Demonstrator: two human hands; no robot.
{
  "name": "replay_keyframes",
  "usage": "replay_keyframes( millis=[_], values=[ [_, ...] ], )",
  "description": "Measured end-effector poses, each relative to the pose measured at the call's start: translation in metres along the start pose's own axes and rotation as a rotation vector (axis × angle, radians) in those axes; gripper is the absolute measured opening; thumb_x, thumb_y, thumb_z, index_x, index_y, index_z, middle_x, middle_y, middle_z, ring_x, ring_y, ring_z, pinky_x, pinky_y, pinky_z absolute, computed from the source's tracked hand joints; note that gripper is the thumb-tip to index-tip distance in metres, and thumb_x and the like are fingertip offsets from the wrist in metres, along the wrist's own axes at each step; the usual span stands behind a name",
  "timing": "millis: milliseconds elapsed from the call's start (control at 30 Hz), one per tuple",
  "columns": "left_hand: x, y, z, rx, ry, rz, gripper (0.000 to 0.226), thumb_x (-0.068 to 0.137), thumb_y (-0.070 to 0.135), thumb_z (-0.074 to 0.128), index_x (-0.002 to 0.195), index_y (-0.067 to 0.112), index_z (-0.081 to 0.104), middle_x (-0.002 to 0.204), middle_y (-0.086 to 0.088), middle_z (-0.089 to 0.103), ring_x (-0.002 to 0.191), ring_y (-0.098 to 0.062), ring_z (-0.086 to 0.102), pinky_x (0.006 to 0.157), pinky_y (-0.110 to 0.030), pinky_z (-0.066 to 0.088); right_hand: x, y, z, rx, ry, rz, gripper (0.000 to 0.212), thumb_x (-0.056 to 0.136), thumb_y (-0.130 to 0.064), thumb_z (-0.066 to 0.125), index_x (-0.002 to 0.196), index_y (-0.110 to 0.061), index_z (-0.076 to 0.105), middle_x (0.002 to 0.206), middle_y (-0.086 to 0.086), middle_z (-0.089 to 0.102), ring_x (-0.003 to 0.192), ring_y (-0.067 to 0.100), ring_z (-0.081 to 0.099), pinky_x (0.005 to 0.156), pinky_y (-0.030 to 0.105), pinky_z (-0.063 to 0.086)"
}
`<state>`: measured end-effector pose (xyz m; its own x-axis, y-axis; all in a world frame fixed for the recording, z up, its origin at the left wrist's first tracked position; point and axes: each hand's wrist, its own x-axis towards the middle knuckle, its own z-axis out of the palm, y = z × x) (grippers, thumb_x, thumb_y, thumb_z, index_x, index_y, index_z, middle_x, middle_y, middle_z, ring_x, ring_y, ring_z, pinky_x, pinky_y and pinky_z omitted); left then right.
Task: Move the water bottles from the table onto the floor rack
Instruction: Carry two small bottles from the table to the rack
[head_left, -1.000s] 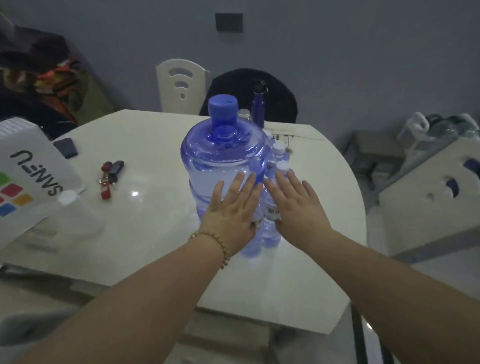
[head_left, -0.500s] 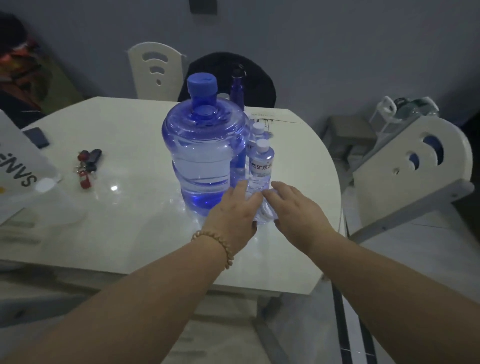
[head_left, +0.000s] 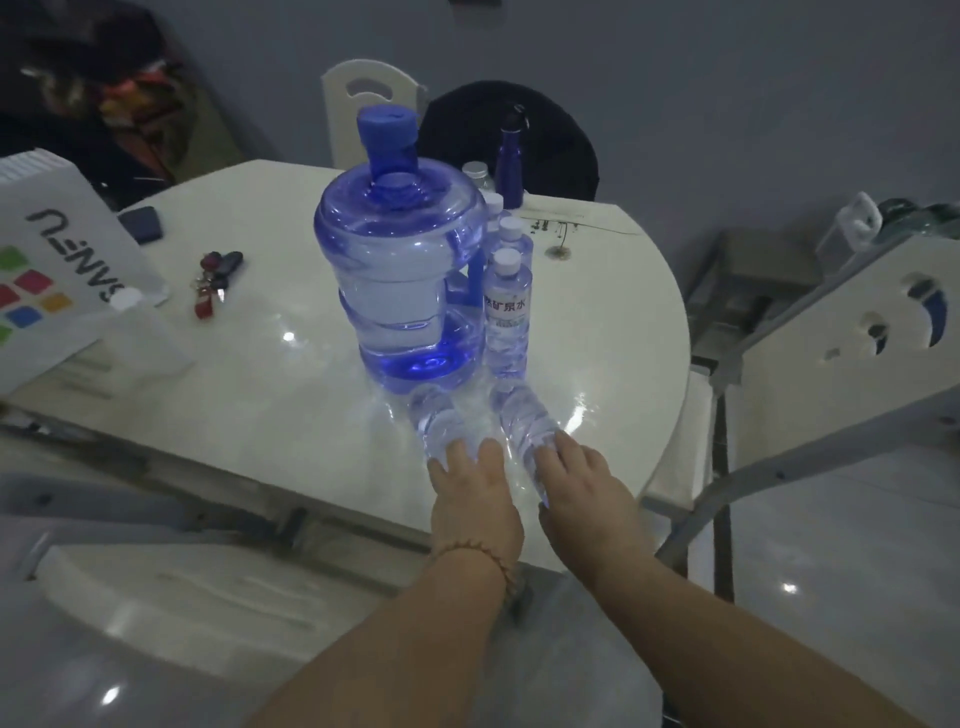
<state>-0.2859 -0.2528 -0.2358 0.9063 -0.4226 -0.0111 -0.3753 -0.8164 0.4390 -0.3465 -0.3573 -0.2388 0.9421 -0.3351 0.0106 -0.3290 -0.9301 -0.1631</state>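
Both hands are now gripping small water bottles: the left hand (head_left: 475, 499) is wrapping one bottle (head_left: 436, 421), the right hand (head_left: 582, 493) another bottle (head_left: 522, 415), tilted toward the person over the table (head_left: 249, 395). Half a second ago they were only reaching beside the big jug (head_left: 400, 280).

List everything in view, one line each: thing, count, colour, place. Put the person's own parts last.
Large water jug: one, blue, table centre.
Small water bottles upright: at least three, clear, right of the jug.
Small water bottles held: two, clear, tilted toward the camera.
Flask: one, dark blue, behind the jug.
Keys: one bunch, red and dark, left of the jug.
Phone: one, dark, far left.
Box: one, white, table's left edge.
Table: one, white.
Chairs: three, white.
Left hand: on the left held bottle.
Right hand: on the right one.
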Motion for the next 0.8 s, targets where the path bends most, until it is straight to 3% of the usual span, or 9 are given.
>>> replay_keyframes(
  millis=[200,300,367,467,533,567,633,700,800],
  values=[
    [-0.01,-0.007,0.042,0.053,-0.06,-0.144,0.061,0.088,0.007,0.049,0.14,0.029,0.027,0.15,-0.01,-0.001,0.127,-0.036,0.021,0.099,-0.037,0.041,-0.013,0.018,0.037,0.018,-0.063,0.054,0.069,0.085,-0.015,0.054,0.143,-0.025,0.019,0.154,0.008,0.014,0.113,0.031,0.041,0.075,0.039,0.05],
    [-0.006,-0.013,0.045,0.1,-0.129,-0.187,0.063,0.086,0.007,0.048,0.14,0.03,0.024,0.15,-0.01,-0.01,0.117,-0.036,0.03,0.094,-0.035,0.04,-0.015,0.022,0.044,0.028,-0.029,0.098,0.069,0.075,-0.008,0.058,0.14,-0.018,0.035,0.149,0.017,0.028,0.101,0.037,0.051,0.071,0.04,0.049],
    [-0.002,-0.016,0.045,0.113,-0.143,-0.191,0.064,0.08,0.017,0.058,0.135,0.03,0.028,0.148,-0.01,-0.006,0.113,-0.036,0.031,0.088,-0.036,0.041,-0.012,0.022,0.048,0.032,0.018,0.094,0.067,0.064,-0.007,0.065,0.129,-0.011,0.051,0.136,0.023,0.045,0.099,0.044,0.054,0.077,0.048,0.049],
    [0.009,-0.013,0.046,0.126,-0.153,-0.237,0.074,0.067,0.049,0.063,0.129,0.034,0.025,0.147,-0.004,-0.003,0.131,-0.042,0.006,0.098,-0.05,0.035,-0.002,0.019,0.049,-0.021,0.041,0.076,0.068,0.064,-0.03,0.074,0.127,-0.016,0.053,0.137,0.021,0.045,0.124,0.051,0.038,0.096,0.061,0.035],
    [0.017,-0.012,0.047,0.127,-0.154,-0.269,0.08,0.069,0.051,0.061,0.133,0.04,0.013,0.149,-0.001,-0.015,0.135,-0.044,-0.011,0.102,-0.055,0.031,0.006,0.017,0.05,-0.028,-0.013,0.058,0.076,0.074,-0.042,0.067,0.141,-0.026,0.035,0.151,0.017,0.027,0.133,0.049,0.024,0.1,0.061,0.03],
    [0.019,-0.012,0.048,0.117,-0.166,-0.28,0.086,0.072,0.048,0.062,0.137,0.042,0.006,0.15,-0.002,-0.022,0.136,-0.045,-0.01,0.103,-0.054,0.032,0.009,0.017,0.052,-0.014,-0.053,0.057,0.08,0.079,-0.044,0.062,0.145,-0.031,0.021,0.156,0.013,0.015,0.136,0.047,0.019,0.099,0.058,0.033],
    [0.02,-0.016,0.049,0.094,-0.178,-0.282,0.091,0.079,0.039,0.063,0.144,0.039,0.0,0.151,-0.006,-0.027,0.134,-0.044,0.01,0.103,-0.046,0.036,0.012,0.017,0.06,0.047,-0.091,0.053,0.08,0.083,-0.039,0.055,0.146,-0.037,0.005,0.158,0.006,-0.002,0.136,0.042,0.018,0.09,0.049,0.045],
    [0.022,-0.019,0.05,0.109,-0.147,-0.257,0.084,0.085,0.025,0.057,0.147,0.036,0.002,0.152,-0.008,-0.027,0.123,-0.036,0.03,0.095,-0.039,0.041,0.014,0.017,0.065,0.075,-0.082,0.032,0.08,0.083,-0.028,0.052,0.147,-0.037,0.004,0.158,0.006,-0.007,0.129,0.037,0.028,0.079,0.042,0.049],
    [0.019,-0.017,0.048,0.133,-0.131,-0.21,0.076,0.088,0.012,0.048,0.146,0.038,0.004,0.153,-0.006,-0.025,0.118,-0.032,0.034,0.09,-0.038,0.043,0.016,0.014,0.066,0.065,-0.08,0.045,0.083,0.081,-0.016,0.05,0.147,-0.037,0.004,0.158,0.007,-0.006,0.112,0.032,0.039,0.069,0.036,0.045]
  ],
)
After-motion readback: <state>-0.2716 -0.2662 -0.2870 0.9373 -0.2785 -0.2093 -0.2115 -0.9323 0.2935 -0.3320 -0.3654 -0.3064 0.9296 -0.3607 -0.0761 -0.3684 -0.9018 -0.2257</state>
